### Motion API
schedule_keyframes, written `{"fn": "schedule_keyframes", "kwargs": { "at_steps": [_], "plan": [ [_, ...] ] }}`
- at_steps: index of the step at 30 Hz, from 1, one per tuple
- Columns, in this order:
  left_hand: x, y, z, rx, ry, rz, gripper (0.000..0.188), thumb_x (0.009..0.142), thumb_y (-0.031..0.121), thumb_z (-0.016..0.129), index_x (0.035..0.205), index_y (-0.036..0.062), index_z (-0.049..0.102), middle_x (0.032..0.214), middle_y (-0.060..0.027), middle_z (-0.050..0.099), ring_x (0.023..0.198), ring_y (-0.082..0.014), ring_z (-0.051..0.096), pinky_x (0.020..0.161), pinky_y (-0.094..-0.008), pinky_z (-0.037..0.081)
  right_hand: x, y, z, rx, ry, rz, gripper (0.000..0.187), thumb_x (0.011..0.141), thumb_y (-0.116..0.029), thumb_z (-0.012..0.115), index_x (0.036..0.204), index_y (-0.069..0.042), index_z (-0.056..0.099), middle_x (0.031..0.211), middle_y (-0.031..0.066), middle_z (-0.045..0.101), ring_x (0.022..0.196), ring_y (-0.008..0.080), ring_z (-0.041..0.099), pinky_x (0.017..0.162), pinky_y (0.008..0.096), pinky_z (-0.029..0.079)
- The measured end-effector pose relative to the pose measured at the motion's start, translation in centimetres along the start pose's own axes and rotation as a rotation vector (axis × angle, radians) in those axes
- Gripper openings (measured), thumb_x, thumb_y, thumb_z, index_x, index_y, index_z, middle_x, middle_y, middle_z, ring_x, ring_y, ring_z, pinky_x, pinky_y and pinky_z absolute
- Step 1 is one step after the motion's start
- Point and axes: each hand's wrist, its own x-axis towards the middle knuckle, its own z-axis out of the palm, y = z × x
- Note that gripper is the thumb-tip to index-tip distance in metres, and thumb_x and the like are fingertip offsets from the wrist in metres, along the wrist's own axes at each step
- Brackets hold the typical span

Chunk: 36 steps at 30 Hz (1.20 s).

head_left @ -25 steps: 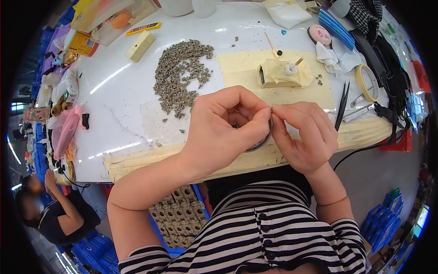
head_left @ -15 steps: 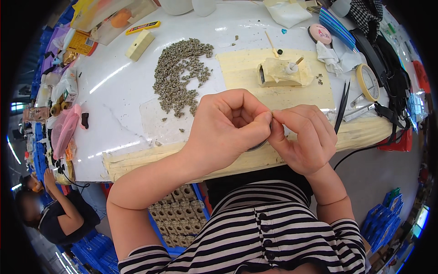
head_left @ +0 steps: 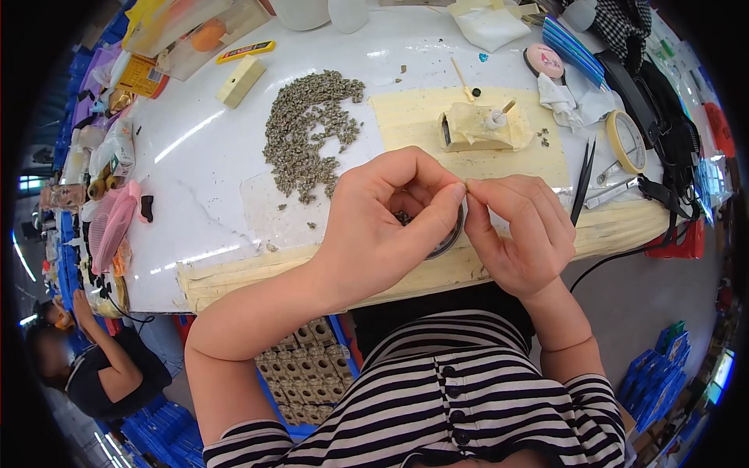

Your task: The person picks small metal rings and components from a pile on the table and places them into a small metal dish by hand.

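Observation:
My left hand (head_left: 382, 222) and my right hand (head_left: 521, 230) meet above the near edge of the table. Thumb and forefinger of each are pinched, tip to tip, around something too small to make out. Under them, partly covered by the left hand, is a round dark-rimmed dish (head_left: 448, 245) with small metal parts showing inside. Beyond the left hand spreads a pile of small grey metal parts (head_left: 300, 144). Just past the fingertips sits a tape-covered block (head_left: 476, 139) carrying a small white cup (head_left: 495, 119) with a stick in it.
Black tweezers (head_left: 583, 181) and a tape roll (head_left: 626, 140) lie to the right. A cream block (head_left: 241, 81) and a yellow case (head_left: 246, 51) rest at the far left. Below the table, a blue crate (head_left: 342, 331) holds metal parts. Another person (head_left: 109, 359) sits at left.
Both hands have shifted slightly, still pinched together. The gap inside my left hand has widened, so more of the dish and its parts shows.

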Motion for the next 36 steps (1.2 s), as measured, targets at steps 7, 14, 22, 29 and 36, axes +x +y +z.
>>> {"fn": "schedule_keyframes", "kwargs": {
  "at_steps": [7,14,22,29,36],
  "plan": [
    [0.0,0.6,-0.1,-0.014,-0.019,-0.088,0.008,0.095,0.005,0.065,0.099,-0.0021,0.064,0.089,-0.0029,0.067,0.077,-0.0044,0.061,0.069,-0.0189,0.051,-0.1,0.0,0.0,-0.019,0.01,-0.012,0.025,0.069,0.007,0.075,0.092,0.002,0.067,0.08,0.01,0.066,0.065,0.0245,0.064,0.056,0.0314,0.053],
    [0.3,-0.1,-0.2,0.457,0.057,0.403,0.006,0.085,-0.002,0.07,0.09,-0.0016,0.067,0.082,-0.005,0.067,0.071,-0.0082,0.063,0.062,-0.0223,0.052,0.3,-0.2,0.0,0.028,-0.002,0.039,0.024,0.068,0.008,0.075,0.09,0.001,0.067,0.078,0.0093,0.066,0.064,0.0242,0.064,0.056,0.0312,0.052],
    [0.9,-0.4,-0.3,0.8,0.117,0.786,0.009,0.078,-0.005,0.072,0.084,-0.0009,0.067,0.074,-0.0079,0.063,0.062,-0.0138,0.061,0.056,-0.0242,0.049,0.3,-0.3,-0.4,0.123,-0.04,0.13,0.024,0.068,0.008,0.077,0.088,0.0,0.069,0.078,0.0099,0.067,0.065,0.0242,0.065,0.057,0.0311,0.051],
    [0.6,0.5,-0.4,0.099,0.001,0.066,0.002,0.086,-0.002,0.068,0.086,-0.0021,0.067,0.083,-0.0049,0.065,0.066,-0.0068,0.06,0.063,-0.0208,0.051,0.3,-0.2,-0.1,0.054,0.008,0.071,0.025,0.068,0.009,0.076,0.091,0.0,0.069,0.078,0.009,0.066,0.065,0.0234,0.063,0.056,0.0305,0.05],
    [0.7,0.4,-1.0,0.461,-0.051,0.373,0.003,0.087,-0.002,0.067,0.087,-0.002,0.065,0.081,-0.0023,0.063,0.071,-0.005,0.059,0.061,-0.0209,0.05,0.2,-0.3,-0.1,0.065,-0.027,0.051,0.026,0.067,0.008,0.075,0.09,0.0,0.067,0.077,0.0084,0.064,0.063,0.0237,0.061,0.054,0.0311,0.049]
  ]
}}
